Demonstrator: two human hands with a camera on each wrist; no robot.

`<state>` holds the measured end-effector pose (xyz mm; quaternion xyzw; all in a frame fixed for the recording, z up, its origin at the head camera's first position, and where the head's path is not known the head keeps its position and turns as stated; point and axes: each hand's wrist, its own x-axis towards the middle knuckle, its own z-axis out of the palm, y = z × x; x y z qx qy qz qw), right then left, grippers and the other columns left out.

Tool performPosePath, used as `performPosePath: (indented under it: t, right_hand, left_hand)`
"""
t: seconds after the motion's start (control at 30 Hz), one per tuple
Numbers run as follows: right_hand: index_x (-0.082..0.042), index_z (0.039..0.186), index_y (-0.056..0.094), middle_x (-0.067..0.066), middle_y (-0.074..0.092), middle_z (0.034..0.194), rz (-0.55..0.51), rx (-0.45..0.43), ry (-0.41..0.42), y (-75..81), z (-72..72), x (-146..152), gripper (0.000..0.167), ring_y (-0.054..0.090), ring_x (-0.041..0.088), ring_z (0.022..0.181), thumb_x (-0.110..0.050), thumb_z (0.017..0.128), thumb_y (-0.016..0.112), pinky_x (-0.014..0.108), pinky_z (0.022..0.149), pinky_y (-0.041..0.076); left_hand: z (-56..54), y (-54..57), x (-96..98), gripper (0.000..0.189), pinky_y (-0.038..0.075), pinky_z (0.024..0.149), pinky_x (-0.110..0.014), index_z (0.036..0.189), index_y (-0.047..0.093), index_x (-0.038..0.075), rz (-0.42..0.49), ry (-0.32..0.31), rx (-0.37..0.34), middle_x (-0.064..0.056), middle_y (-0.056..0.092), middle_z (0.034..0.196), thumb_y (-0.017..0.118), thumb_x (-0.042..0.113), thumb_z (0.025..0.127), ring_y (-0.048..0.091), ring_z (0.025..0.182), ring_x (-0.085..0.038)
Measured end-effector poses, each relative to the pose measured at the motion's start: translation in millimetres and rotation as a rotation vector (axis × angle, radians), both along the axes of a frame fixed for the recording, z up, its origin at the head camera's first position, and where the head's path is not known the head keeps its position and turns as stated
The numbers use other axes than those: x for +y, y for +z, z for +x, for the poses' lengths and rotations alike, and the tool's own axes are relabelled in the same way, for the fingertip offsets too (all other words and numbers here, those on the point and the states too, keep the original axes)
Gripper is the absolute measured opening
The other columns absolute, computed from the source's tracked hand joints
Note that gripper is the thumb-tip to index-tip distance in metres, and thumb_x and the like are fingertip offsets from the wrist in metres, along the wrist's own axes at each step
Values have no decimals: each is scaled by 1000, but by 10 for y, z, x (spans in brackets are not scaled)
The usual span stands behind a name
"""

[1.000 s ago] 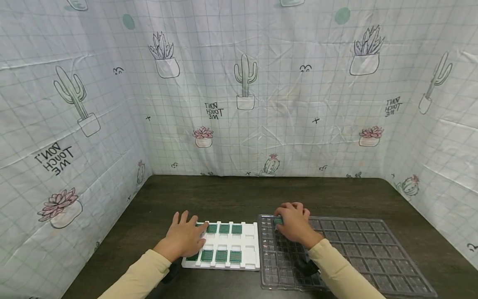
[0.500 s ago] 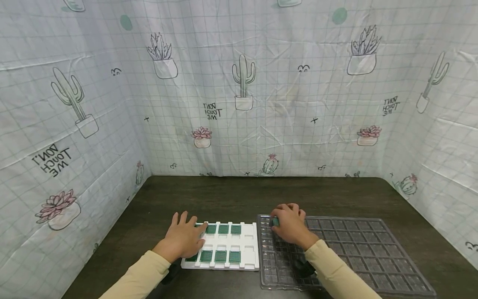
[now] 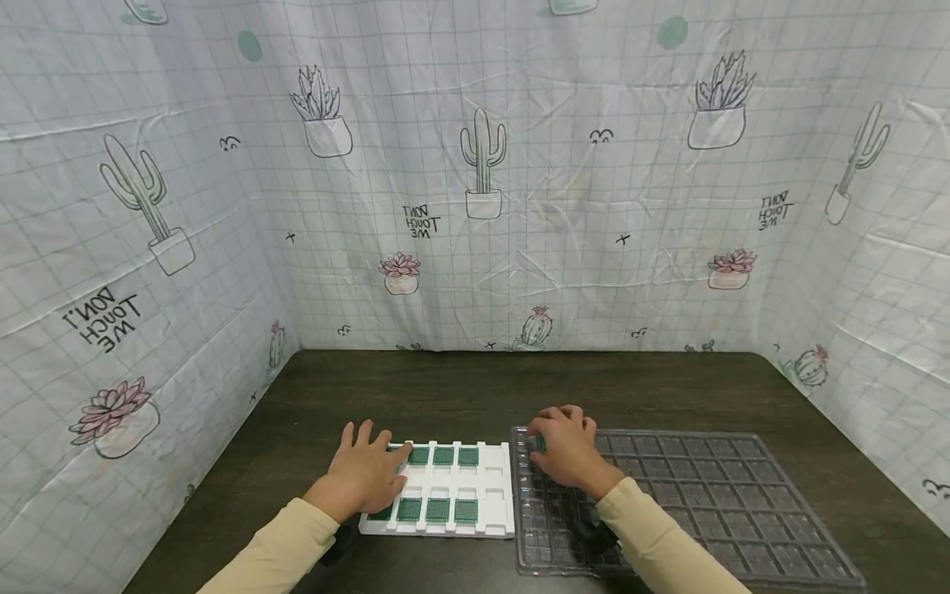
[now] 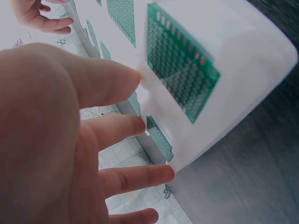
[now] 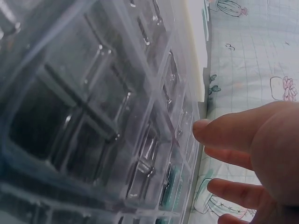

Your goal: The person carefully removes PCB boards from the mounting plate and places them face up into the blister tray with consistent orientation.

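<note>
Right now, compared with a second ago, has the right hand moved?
Yes: in the head view, the right hand has shifted slightly left against the clear tray, toward the white tray.

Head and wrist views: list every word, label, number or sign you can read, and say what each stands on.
"DON'T TOUCH ME": reversed, three times, on the cloth backdrop.
"x"-like marks: same backdrop.
Green boards: any markings too small or blurred to read.
White tray and clear tray: no readable text.
</note>
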<state>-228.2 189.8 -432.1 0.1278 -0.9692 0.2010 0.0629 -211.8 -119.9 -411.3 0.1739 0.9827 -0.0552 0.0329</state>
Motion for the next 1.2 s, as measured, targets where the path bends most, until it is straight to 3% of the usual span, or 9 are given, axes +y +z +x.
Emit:
performPosePath:
  t: [1.2]
  right_hand:
    - [-16, 105, 72, 12, 59, 131, 23, 43, 56, 3, -6, -317, 22, 36, 42, 127, -15, 84, 76, 65, 98, 26]
  left_hand:
    - [-20, -24, 3, 50, 19, 114, -68, 138, 56, 20, -19, 5, 5, -14, 52, 142, 60, 41, 93, 34, 139, -47]
